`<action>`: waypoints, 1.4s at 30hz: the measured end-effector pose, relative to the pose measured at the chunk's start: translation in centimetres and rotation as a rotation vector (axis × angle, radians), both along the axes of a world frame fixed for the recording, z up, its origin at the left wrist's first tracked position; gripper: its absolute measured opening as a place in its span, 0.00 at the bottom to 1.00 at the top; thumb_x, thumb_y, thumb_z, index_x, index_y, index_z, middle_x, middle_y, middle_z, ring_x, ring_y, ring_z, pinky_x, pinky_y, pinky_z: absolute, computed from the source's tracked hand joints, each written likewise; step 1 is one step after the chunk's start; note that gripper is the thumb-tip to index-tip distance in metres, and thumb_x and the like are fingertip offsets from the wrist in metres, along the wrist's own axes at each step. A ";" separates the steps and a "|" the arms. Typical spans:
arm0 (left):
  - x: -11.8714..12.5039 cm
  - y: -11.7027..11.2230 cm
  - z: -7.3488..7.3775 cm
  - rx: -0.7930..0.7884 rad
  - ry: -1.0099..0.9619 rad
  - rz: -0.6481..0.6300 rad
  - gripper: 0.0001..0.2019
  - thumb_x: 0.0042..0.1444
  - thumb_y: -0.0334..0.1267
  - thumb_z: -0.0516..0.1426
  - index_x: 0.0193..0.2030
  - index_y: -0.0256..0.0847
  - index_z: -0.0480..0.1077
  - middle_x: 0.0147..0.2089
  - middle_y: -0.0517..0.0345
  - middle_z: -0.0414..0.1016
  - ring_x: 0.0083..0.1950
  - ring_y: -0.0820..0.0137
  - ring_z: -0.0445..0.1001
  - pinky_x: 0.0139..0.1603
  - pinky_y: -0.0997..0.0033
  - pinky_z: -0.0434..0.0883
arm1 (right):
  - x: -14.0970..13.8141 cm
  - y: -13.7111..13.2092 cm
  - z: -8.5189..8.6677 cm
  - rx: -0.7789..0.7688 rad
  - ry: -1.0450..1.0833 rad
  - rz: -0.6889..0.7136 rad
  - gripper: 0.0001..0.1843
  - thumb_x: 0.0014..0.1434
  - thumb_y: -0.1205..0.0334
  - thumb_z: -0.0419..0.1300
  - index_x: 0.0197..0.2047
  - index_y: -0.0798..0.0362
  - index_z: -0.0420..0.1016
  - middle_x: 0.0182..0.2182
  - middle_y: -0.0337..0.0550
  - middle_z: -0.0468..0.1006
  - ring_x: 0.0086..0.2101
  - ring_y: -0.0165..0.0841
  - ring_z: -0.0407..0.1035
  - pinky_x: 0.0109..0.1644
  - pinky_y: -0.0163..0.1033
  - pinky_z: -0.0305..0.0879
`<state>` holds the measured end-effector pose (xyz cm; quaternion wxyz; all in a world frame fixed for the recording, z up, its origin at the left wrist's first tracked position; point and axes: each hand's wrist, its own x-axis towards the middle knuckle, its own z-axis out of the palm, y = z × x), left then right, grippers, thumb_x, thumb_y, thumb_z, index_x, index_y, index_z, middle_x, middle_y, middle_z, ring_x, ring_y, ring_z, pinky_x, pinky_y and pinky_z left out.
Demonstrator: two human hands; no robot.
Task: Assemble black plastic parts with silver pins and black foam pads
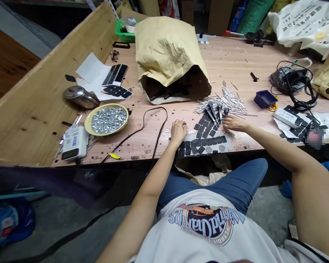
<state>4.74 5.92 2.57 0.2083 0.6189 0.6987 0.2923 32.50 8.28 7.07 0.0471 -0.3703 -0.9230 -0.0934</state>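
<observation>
My left hand (179, 132) is at the front of the bench, its fingers curled together in a pinch; whatever may be between the fingertips is too small to make out. Small washers (167, 131) lie scattered just left of it. Over to the right, my right hand (235, 123) has its fingertips closed at a black-headed metal rod (226, 110). Several similar black-headed rods (212, 112) lie fanned out next to it. Beneath them is a sheet of black adhesive pads (205, 141), partly peeled, between my two hands. Behind is a loose pile of bare metal rods (227, 100).
A brown paper bag (167, 54) lies open toward me, black parts inside. At left stand a yellow bowl (106, 119) of small metal pieces and a white device (75, 143). A black strap (159, 135) crosses the bench. A dark blue tray (265, 98) sits right.
</observation>
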 end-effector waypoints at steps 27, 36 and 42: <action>3.3 -2.1 -1.0 -0.015 -1.481 0.195 0.15 0.45 0.34 0.65 0.36 0.40 0.63 0.28 0.62 0.75 0.29 0.77 0.75 0.33 0.77 0.68 | -11.6 -6.7 1.4 -0.416 0.331 -0.413 0.15 0.66 0.61 0.46 0.42 0.53 0.74 0.40 0.48 0.72 0.35 0.34 0.70 0.36 0.36 0.61; 3.3 -3.0 -0.6 0.257 -1.217 0.029 0.25 0.38 0.45 0.68 0.42 0.40 0.65 0.28 0.63 0.76 0.30 0.76 0.76 0.36 0.75 0.70 | -10.7 -6.4 0.5 -0.648 0.797 -0.379 0.10 0.58 0.59 0.55 0.27 0.52 0.69 0.22 0.37 0.70 0.25 0.28 0.65 0.32 0.34 0.61; 2.9 -3.2 -0.4 0.282 -1.210 -0.048 0.28 0.38 0.45 0.68 0.46 0.41 0.65 0.28 0.64 0.75 0.29 0.76 0.74 0.35 0.74 0.70 | -10.7 -6.8 -0.3 -1.122 1.163 -0.437 0.20 0.47 0.42 0.59 0.26 0.52 0.66 0.12 0.29 0.61 0.14 0.24 0.57 0.19 0.31 0.53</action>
